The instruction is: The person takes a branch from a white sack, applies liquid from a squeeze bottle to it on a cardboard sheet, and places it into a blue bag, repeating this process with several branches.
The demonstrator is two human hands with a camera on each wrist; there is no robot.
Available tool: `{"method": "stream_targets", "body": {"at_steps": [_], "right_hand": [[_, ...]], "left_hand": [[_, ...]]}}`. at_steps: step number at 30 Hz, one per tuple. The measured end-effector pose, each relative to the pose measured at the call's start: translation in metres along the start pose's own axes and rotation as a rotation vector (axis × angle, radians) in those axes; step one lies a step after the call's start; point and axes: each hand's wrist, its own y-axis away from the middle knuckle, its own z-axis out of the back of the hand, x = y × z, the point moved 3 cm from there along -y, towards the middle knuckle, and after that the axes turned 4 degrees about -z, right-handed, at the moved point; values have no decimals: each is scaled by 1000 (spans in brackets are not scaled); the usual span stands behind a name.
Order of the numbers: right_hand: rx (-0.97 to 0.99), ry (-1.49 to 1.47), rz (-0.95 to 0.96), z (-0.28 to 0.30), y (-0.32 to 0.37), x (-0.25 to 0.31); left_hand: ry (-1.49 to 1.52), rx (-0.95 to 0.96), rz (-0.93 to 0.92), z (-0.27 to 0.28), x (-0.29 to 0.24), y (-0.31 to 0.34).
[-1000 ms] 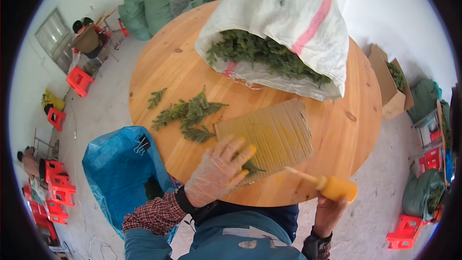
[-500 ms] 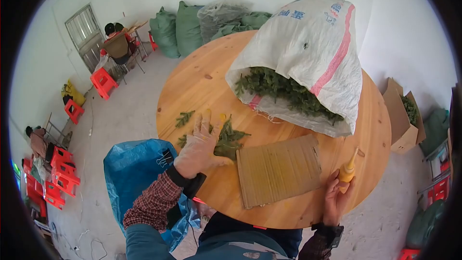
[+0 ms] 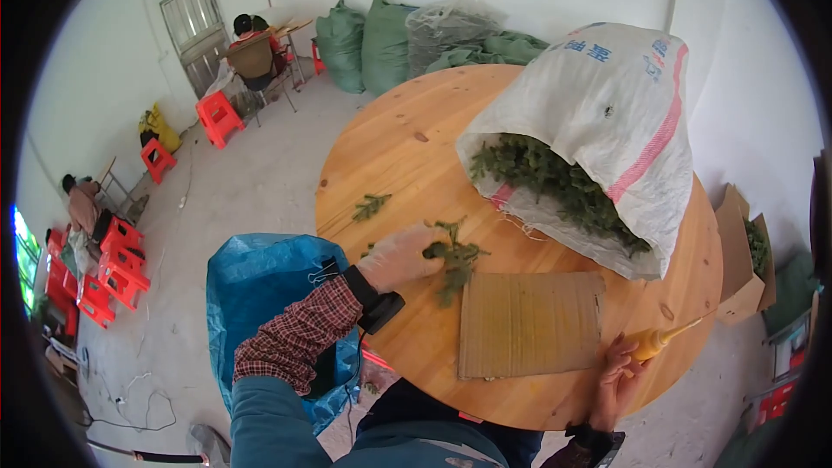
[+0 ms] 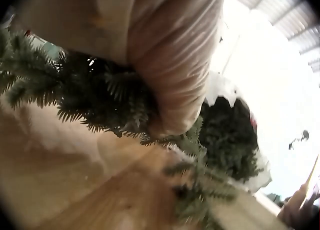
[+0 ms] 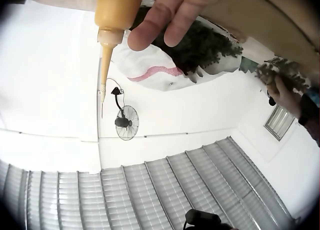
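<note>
The left hand (image 3: pixel 401 259) pinched a sprig (image 3: pixel 458 270), probably light and springy, best held by its stem; the right hand (image 3: pixel 615 381) gripped a bottle (image 3: pixel 646 345).

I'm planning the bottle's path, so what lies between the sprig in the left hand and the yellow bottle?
The cardboard lies on the table between the sprig and the bottle; the head view shows this.

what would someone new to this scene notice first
The big white woven sack with a pink stripe, lying on the round wooden table, its mouth stuffed with green sprigs. Next, probably, the yellow squeeze bottle with a long thin nozzle in the right hand, and the blue plastic bag beside the table.
</note>
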Motion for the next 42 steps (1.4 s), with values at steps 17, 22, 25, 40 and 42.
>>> {"method": "stream_targets", "body": {"at_steps": [17, 22, 25, 40, 42], "right_hand": [[-128, 845, -119, 30, -1, -100], [-165, 1005, -168, 38, -4, -140], [-182, 1187, -179, 37, -3, -173], [669, 1989, -619, 77, -5, -350], [850, 2066, -459, 77, 3, -366]], "left_hand": [[596, -549, 575, 95, -15, 144], [198, -590, 441, 47, 22, 232], [-272, -357, 607, 17, 46, 266], [-596, -535, 564, 42, -8, 229], [-556, -617, 553, 47, -16, 219]]}}
